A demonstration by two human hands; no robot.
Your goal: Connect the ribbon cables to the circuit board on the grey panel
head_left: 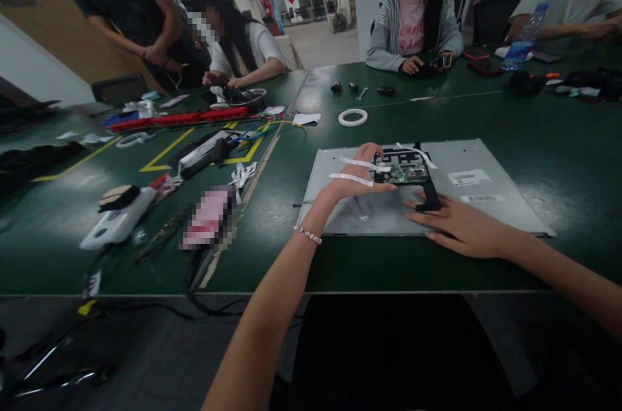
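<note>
A flat silver panel [340, 220], apparently a display's back, lies before me on the green table. Over it is a black plastic frame [431, 194] carrying a green circuit board [401, 172]. My left hand [357, 171] grips the frame's left side, thumb along the near edge and fingers over the far corner. White tape strips [352, 179] run across that hand, and another strip [420, 153] curves over the frame's far right. My right hand [457, 223] rests on the panel's near right part with fingers spread; its fingertips lie around the frame's lower end, partly hidden by it.
A white tape roll [352, 117] lies beyond the panel, with a small wrench [362, 94] farther back. Left are a white power strip [119, 220], a blurred pink packet [208, 216] and cables [214, 310]. Other people sit or stand across the table; a water bottle [525, 41] stands far right.
</note>
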